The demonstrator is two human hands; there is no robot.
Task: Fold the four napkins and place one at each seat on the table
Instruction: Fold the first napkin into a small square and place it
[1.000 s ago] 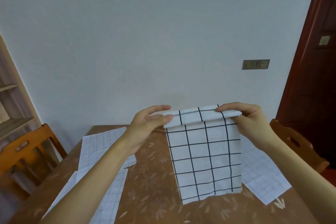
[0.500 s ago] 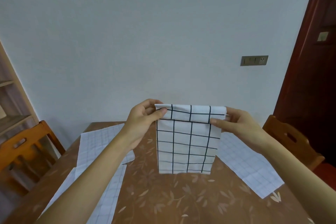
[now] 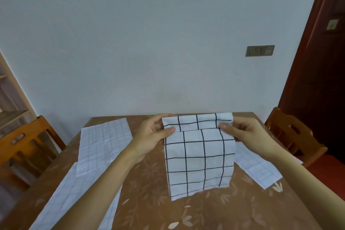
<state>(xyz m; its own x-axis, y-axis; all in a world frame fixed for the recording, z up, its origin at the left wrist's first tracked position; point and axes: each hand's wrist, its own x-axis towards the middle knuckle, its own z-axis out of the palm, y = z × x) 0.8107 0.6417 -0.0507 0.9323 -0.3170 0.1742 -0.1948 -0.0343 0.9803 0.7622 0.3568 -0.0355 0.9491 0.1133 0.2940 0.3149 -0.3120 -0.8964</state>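
Left hand [image 3: 151, 136] and right hand [image 3: 248, 136] pinch the white black-lined cloth napkin [image 3: 199, 160], now lower, near the brown worktop [image 3: 149, 192] for folding.

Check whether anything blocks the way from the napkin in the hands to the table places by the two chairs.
Yes. The left hand and right hand pinch the black-grid napkin over the table; two pale napkins cover the place by the left chair, a third pale napkin the place by the right chair.
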